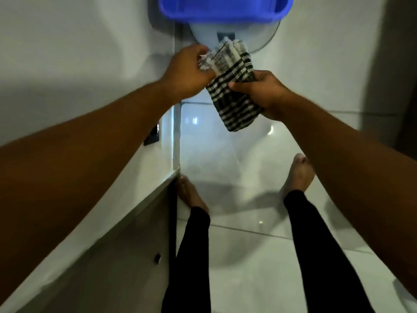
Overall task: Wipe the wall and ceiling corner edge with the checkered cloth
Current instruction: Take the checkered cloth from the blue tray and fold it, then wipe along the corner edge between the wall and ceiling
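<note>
Gripping the folded checkered cloth (232, 86) two-handed: left hand (189, 71) pinches its fringed end, right hand (261, 93) clamps the middle.

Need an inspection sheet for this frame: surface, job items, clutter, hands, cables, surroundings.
Surface: glossy white tiled floor, reflections, bare feet on it.
Job's things: checkered cloth, bunched, held in mid-air between both hands; not on any wall or ceiling edge.
Clutter: blue plastic tub at top, on a pale rounded object.
Hands: left hand grips the cloth's frayed upper end; right hand grips its middle.
Cables: nothing seen.
Surroundings: white wall on the left, dark wall plate.
</note>
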